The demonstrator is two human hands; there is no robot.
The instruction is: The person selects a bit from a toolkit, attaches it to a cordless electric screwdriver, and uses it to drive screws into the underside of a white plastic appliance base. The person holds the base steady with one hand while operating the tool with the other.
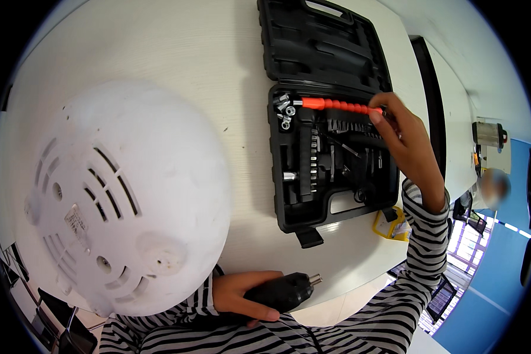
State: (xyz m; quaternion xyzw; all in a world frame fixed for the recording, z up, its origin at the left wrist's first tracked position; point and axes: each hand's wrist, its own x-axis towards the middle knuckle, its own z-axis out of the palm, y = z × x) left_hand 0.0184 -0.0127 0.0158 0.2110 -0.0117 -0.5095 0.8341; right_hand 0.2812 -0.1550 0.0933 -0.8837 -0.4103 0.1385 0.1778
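Two things are held: the left hand (242, 295) grips a black driver (286, 292) at six o'clock, and the right hand (402, 134) pinches a red bendy shaft (341, 106) over the black case (305, 217) at one o'clock, where slow, gentle moves should keep little sockets (290, 111) from tumbling.

We have a lane along the surface (248, 153) between the white dome (159, 194) and the black case (275, 171); our left hand (245, 296) and the power tool (284, 293) obstruct its near end, while the far end lies open.
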